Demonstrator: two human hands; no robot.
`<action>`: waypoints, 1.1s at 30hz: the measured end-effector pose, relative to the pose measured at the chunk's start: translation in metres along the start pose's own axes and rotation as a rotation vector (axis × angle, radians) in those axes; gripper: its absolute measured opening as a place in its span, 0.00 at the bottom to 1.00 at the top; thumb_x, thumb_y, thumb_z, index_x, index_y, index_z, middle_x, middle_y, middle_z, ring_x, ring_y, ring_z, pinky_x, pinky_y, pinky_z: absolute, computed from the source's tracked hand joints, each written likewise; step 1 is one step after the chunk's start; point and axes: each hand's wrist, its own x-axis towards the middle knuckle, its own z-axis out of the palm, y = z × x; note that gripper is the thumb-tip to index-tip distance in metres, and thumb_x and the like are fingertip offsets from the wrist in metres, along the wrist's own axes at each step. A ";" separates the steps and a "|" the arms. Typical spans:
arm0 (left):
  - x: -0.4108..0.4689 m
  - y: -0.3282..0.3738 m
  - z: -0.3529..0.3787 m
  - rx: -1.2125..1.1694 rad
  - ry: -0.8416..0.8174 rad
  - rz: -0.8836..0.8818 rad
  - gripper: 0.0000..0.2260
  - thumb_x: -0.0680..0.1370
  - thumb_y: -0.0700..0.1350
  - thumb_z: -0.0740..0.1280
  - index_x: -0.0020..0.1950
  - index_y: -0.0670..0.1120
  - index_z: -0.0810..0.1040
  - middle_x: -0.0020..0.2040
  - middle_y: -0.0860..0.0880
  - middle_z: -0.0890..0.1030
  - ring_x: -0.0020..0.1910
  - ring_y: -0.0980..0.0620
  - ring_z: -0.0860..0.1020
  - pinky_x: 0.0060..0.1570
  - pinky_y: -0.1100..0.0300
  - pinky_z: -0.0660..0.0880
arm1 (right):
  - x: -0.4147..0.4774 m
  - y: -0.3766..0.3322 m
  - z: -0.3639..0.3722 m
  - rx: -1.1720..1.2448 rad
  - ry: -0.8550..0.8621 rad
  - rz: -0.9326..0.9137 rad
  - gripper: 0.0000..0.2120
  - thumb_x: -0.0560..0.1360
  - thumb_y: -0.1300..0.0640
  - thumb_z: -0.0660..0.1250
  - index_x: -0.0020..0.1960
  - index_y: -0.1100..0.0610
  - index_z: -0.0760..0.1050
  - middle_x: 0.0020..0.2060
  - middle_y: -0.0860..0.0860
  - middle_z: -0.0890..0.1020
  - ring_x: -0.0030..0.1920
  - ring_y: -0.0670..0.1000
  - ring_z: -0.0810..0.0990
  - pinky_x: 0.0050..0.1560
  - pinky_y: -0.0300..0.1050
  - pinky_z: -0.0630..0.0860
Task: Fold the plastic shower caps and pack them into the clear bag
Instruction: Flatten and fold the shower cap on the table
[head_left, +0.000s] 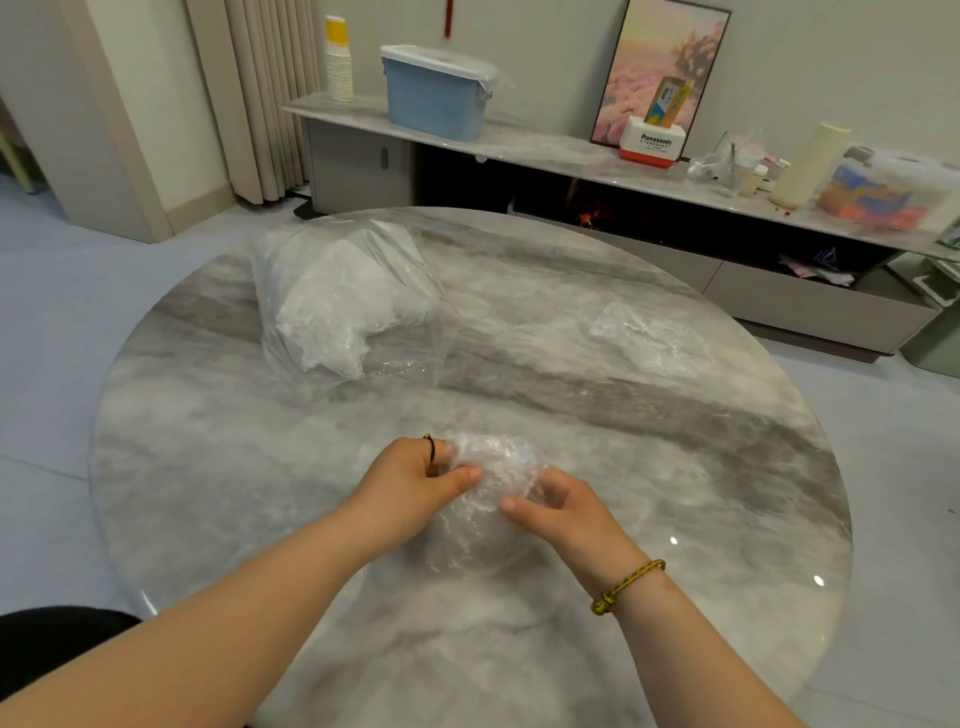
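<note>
A crumpled clear plastic shower cap (493, 467) is bunched between both hands above the near middle of the round marble table (675, 467). My left hand (415, 483) grips its left side, thumb pressed on the plastic. My right hand (561, 509) pinches its right side with thumb and curled fingers. The clear bag (353, 301) lies at the far left of the table with white folded caps inside, its mouth toward me. Another loose shower cap (649, 338) lies flat at the far right.
Beyond the table runs a low marble sideboard (545, 145) with a blue bin (436, 93), stacked paper cups (338, 62), a framed picture (660, 67), a Panasonic box (649, 148) and other clutter. Grey floor surrounds the table.
</note>
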 end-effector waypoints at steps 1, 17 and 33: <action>0.000 0.002 -0.001 0.000 -0.019 -0.014 0.21 0.75 0.41 0.68 0.26 0.45 0.61 0.17 0.57 0.62 0.20 0.60 0.63 0.27 0.69 0.60 | 0.000 0.000 0.002 -0.021 0.032 0.025 0.10 0.70 0.63 0.71 0.35 0.64 0.71 0.34 0.59 0.76 0.39 0.57 0.76 0.42 0.41 0.70; 0.032 -0.029 -0.124 0.117 0.541 -0.349 0.06 0.78 0.46 0.64 0.50 0.44 0.75 0.66 0.43 0.67 0.47 0.48 0.71 0.46 0.59 0.67 | 0.077 -0.077 0.039 -0.285 0.094 -0.174 0.14 0.75 0.66 0.63 0.31 0.60 0.71 0.29 0.53 0.74 0.35 0.49 0.70 0.37 0.42 0.67; 0.073 -0.062 -0.119 -0.084 0.609 -0.523 0.12 0.75 0.39 0.65 0.48 0.46 0.61 0.42 0.44 0.79 0.45 0.41 0.80 0.45 0.49 0.76 | 0.226 -0.113 0.141 -1.469 -0.551 -0.243 0.28 0.76 0.68 0.53 0.73 0.48 0.58 0.67 0.51 0.66 0.60 0.57 0.74 0.56 0.49 0.74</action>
